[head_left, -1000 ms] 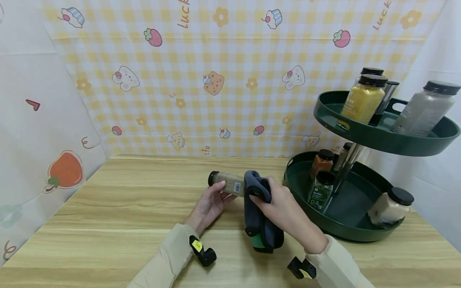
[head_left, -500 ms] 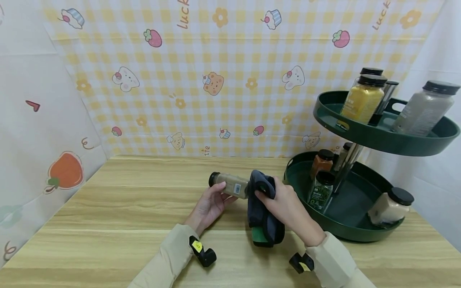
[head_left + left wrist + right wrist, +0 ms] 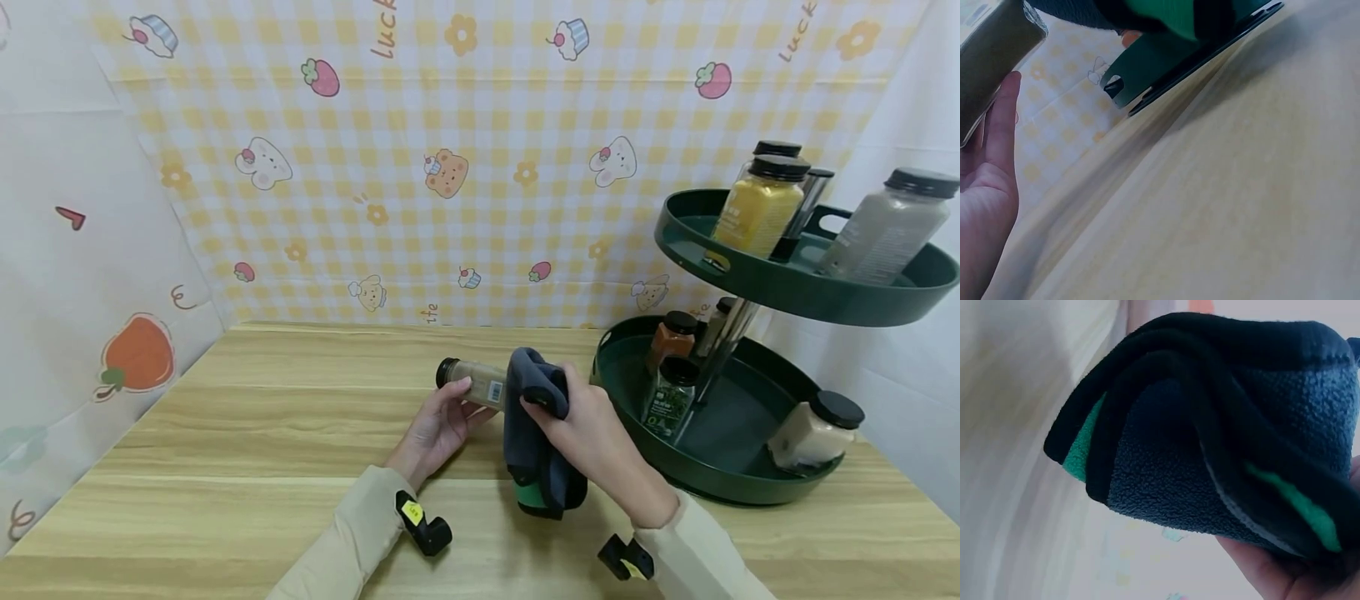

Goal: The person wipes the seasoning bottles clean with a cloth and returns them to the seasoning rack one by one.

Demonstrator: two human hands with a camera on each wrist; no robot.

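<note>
My left hand (image 3: 442,427) grips a clear spice jar (image 3: 478,383) with a black lid, tilted on its side above the table, lid to the left. A barcode label faces me. In the left wrist view the jar (image 3: 997,56) lies against the fingers. My right hand (image 3: 592,429) holds a folded dark grey cloth (image 3: 528,442) with black edging and a green underside against the jar's base end, hiding that end. The right wrist view is mostly filled by the cloth (image 3: 1166,462), its folds hanging below the fingers.
A two-tier dark green rack stands at the right. Its upper tray (image 3: 810,292) bears a yellow spice jar (image 3: 757,212), a grey jar (image 3: 885,229) and others. The lower tray (image 3: 731,442) holds several jars, including a leaning pale jar (image 3: 813,433). Patterned cloth hangs behind the wooden table (image 3: 225,433).
The right hand and cloth shift right, baring the jar's base end, then return left over it. The left hand and jar stay nearly still.
</note>
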